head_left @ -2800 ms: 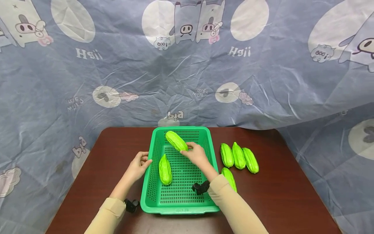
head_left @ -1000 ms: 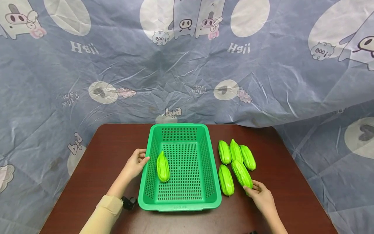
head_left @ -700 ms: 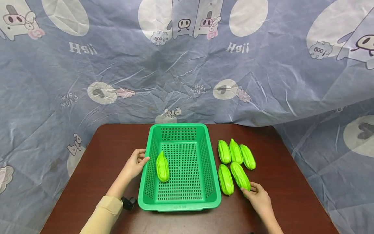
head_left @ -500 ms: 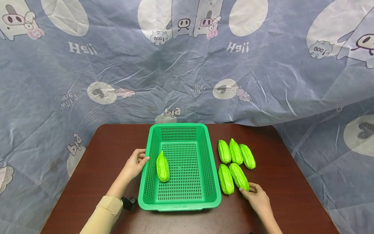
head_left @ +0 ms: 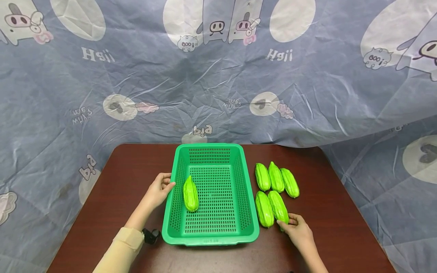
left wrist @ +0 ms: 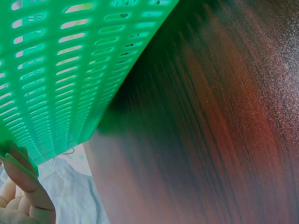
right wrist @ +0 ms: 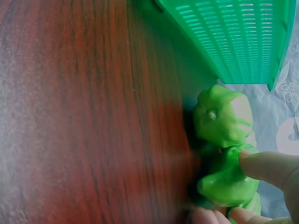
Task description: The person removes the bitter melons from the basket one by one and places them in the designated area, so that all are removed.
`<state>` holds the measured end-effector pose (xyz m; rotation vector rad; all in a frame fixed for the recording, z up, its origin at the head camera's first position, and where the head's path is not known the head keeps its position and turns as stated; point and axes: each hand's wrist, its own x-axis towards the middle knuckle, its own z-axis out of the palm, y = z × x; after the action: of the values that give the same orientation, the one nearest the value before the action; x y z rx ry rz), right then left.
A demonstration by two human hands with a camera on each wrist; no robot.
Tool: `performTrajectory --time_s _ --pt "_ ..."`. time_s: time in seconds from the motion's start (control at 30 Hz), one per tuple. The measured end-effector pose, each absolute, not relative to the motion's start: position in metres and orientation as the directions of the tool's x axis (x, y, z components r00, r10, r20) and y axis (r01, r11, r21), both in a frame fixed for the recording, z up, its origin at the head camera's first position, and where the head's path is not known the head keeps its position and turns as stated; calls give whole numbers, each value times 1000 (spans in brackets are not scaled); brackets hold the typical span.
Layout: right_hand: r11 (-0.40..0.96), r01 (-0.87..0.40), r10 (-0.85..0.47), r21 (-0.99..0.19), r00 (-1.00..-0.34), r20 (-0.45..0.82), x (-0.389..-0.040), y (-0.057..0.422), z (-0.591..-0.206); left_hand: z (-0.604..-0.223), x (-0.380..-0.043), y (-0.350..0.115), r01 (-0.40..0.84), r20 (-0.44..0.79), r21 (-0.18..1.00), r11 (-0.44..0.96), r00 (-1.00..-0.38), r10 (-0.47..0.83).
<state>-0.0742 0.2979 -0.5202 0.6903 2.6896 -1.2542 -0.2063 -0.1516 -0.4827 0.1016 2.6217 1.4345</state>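
My left hand (head_left: 159, 191) grips the left rim of a green perforated plastic basket (head_left: 211, 241); in the left wrist view its fingers (left wrist: 28, 184) curl over the edge. One light green, ridged bitter melon (head_left: 190, 195) lies inside, toward the left wall. Right of the basket, my right hand (head_left: 297, 229) pinches the near end of another bitter melon (head_left: 278, 204), thumb on one side and fingers on the other. This melon lies alongside a neighbouring bitter melon (head_left: 264, 210). In the right wrist view the thumb (right wrist: 266, 165) presses on the held melon's stem end (right wrist: 224, 182).
Behind the held melon, three more bitter melons (head_left: 276, 177) lie in a row on the dark brown table (head_left: 324, 197). A blue-grey cartoon-printed cloth (head_left: 218, 94) hangs behind the table and round its sides.
The right hand has carried a bitter melon from above the basket to the table on the right, then shifted it left against its neighbour. The left hand stays on the rim.
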Motion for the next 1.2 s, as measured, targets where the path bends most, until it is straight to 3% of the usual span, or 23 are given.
performTrajectory --time_s 0.17,0.43,0.8,1.2 --pt "618 411 344 -670 -908 -239 -76 297 -514 -483 -207 -152 -9 -96 841 542 -986 133" --pt "682 322 355 -657 -931 -88 -88 285 -489 -482 -207 -151 -11 -97 838 546 -987 129" --pt "658 166 313 -734 -947 66 -121 241 -439 -481 -207 -152 7 -85 840 542 -986 144" --pt "562 13 147 -827 -986 84 -160 168 -404 -480 -206 -151 7 -84 835 550 -986 141"
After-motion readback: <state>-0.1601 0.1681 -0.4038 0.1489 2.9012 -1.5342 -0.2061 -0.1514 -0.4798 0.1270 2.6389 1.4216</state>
